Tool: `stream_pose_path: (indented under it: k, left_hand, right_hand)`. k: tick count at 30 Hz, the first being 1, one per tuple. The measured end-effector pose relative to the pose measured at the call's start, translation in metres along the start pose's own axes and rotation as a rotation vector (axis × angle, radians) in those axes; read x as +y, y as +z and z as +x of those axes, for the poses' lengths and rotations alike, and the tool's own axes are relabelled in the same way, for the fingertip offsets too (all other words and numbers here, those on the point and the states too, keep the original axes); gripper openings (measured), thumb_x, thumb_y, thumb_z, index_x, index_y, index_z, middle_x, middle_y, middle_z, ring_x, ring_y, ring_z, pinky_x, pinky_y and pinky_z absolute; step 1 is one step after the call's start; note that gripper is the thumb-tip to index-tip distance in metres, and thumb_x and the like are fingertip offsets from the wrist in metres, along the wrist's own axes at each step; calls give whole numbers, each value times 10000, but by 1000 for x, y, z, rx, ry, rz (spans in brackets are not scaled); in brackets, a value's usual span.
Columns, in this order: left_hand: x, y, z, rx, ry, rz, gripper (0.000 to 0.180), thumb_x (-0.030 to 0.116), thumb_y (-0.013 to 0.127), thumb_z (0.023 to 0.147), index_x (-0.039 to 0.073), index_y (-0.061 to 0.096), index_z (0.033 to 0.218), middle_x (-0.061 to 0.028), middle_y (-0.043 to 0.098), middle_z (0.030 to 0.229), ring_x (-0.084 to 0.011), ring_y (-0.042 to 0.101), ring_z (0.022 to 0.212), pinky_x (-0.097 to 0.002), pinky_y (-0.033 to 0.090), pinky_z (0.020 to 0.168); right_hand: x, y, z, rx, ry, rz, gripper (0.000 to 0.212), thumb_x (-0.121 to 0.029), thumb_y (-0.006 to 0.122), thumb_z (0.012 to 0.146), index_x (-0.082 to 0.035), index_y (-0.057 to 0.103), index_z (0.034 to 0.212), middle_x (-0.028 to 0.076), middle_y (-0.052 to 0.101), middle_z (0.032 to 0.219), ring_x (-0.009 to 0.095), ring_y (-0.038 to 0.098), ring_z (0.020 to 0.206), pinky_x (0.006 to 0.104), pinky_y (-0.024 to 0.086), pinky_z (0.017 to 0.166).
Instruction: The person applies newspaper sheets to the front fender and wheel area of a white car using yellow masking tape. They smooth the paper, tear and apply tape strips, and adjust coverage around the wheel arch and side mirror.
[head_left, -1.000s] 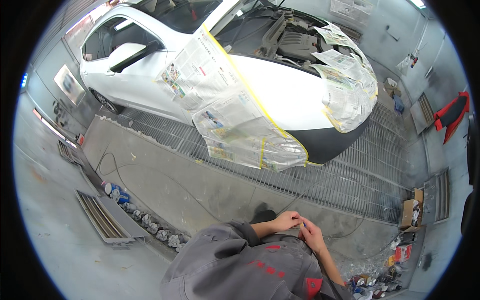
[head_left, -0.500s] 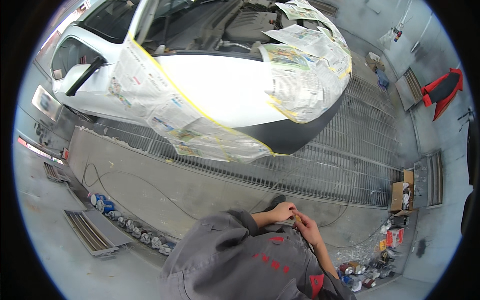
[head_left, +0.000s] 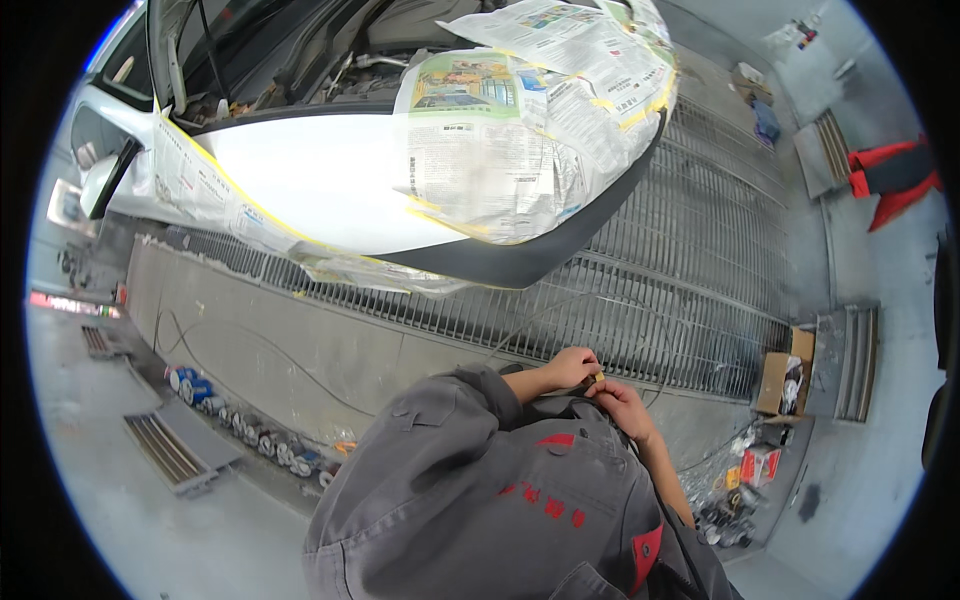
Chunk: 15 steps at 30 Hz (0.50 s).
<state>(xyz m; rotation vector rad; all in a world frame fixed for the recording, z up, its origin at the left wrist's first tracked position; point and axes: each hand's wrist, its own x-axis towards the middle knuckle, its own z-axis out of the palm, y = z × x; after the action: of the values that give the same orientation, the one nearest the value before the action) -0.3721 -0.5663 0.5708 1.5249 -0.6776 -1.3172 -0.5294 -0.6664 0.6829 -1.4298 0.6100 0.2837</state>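
Observation:
My left hand [head_left: 570,368] and my right hand [head_left: 625,410] meet in front of my chest, fingers closed. Pinched between them is a small yellow object [head_left: 598,377], most of it covered by fingers; its colour resembles the yellow masking tape on the car. Beyond my hands stands a white car [head_left: 300,175] with its bonnet area exposed. Newspaper sheets [head_left: 480,160] cover its front end. Yellow masking tape [head_left: 250,203] edges more newspaper along the car's side, and a dark grey bumper [head_left: 520,262] curves below. Neither hand touches the car.
Floor grating [head_left: 700,215] runs under and beside the car. A thin hose [head_left: 280,352] snakes across the floor. Cans [head_left: 195,388] line the left wall. An open cardboard box [head_left: 775,383] and assorted items stand to the right; a red and black panel [head_left: 895,178] hangs there.
The car now sits further left in view, its newspaper-covered front appearing larger. Both hands appear slightly higher in view, still together around the small yellow object.

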Motion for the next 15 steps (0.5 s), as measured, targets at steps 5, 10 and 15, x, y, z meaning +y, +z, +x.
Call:
stream_pose_path:
  k: [5, 10, 15]
  left_hand:
    - [10, 28, 66, 83, -34, -10, 243, 194, 669, 967, -42, 695, 1020, -120, 739, 915, -187, 732, 784, -328, 590, 698]
    - [42, 91, 179, 137, -37, -60, 235, 209, 667, 971, -17, 697, 1032, -105, 736, 927, -176, 716, 784, -317, 576, 695]
    - [127, 192, 280, 152, -72, -278, 217, 197, 632, 1000, -12, 679, 1031, -81, 725, 922, -161, 712, 790, -305, 563, 671]
  right_hand:
    - [-5, -94, 28, -114, -2, -58, 183, -48, 541, 966, -7, 696, 1054, -18, 667, 970, 80, 583, 896, 236, 475, 831]
    - [-5, -234, 42, -150, -134, -296, 210, -58, 536, 945, -35, 720, 1044, 45, 713, 942, 130, 627, 919, 275, 495, 873]
    - [-36, -397, 12, -171, -8, -227, 201, -95, 536, 946, -29, 710, 1023, 8, 663, 856, 99, 588, 795, 263, 487, 751]
